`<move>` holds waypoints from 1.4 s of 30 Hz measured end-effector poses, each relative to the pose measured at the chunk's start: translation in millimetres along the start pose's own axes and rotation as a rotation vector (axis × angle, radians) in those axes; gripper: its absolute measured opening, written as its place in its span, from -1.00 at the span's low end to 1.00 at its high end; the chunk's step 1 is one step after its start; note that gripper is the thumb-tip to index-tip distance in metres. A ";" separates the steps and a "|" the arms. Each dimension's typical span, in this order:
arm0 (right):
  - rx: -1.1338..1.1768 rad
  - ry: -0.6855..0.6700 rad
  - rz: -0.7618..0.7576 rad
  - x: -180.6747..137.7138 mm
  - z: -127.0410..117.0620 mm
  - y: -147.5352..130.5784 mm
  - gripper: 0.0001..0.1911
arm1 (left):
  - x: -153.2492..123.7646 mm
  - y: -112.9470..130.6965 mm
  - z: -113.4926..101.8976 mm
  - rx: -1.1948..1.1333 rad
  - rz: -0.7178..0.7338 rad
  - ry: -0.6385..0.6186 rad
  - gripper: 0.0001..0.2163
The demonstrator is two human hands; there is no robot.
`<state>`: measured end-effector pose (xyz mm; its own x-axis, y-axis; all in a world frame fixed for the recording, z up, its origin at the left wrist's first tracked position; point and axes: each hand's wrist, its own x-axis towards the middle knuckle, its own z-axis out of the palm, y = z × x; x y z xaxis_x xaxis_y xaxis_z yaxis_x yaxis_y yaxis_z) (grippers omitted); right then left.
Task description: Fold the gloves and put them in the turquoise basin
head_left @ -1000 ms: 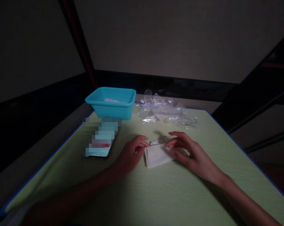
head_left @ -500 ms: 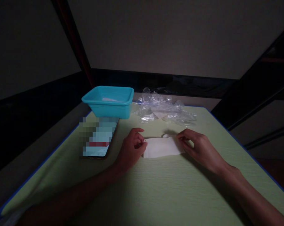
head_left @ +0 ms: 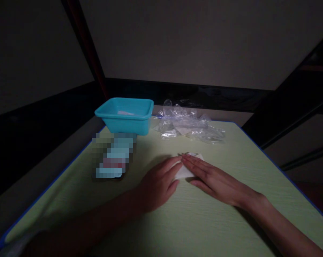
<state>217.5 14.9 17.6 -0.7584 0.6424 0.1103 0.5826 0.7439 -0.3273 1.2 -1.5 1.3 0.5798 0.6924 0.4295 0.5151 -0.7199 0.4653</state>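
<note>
A small white folded mask with a thin ear loop lies on the pale green table. My left hand rests flat with its fingers stretched out over the mask's left part. Lying flat across its right part is my right hand, fingers straight and together. The fingertips of both hands meet over the mask and hide most of it. Only its far edge and the loop show.
A turquoise plastic tub stands at the table's far left, something pale inside it. A heap of crumpled clear plastic wrappers lies beside it to the right. A phone, blurred out, lies left of my hands. The room is dark.
Both hands let go of the mask's ends, came together and flattened on top of it. The mask now looks shorter and more folded.
</note>
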 end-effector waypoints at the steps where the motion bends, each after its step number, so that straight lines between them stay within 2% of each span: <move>1: -0.011 -0.007 0.005 -0.2 2.2 0.7 -0.40 | -1.3 2.3 0.7 0.054 0.029 -0.083 -0.58; 4: -0.040 -0.029 0.026 -0.5 7.5 1.3 -0.34 | -3.8 5.4 1.9 0.169 0.047 -0.268 -0.42; 8: -0.078 -0.037 0.030 -0.7 11.1 0.5 -0.30 | -4.8 4.4 0.9 0.225 0.040 -0.361 -0.37; 31: -0.170 -0.105 0.033 -2.5 15.9 8.6 -0.25 | -1.9 6.7 -2.2 0.286 0.032 -0.434 -0.40; 38: -0.138 -0.123 0.041 -0.9 12.4 6.7 -0.23 | -4.0 3.1 1.7 0.261 0.041 -0.375 -0.41; 42: -0.080 -0.103 0.004 -1.6 2.2 10.1 -0.26 | -4.4 3.1 0.8 0.252 0.037 -0.376 -0.41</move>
<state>223.9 21.0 12.0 -0.7797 0.6260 0.0114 0.6037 0.7565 -0.2516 0.8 -6.8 0.2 0.7660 0.6335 0.1094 0.6001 -0.7657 0.2315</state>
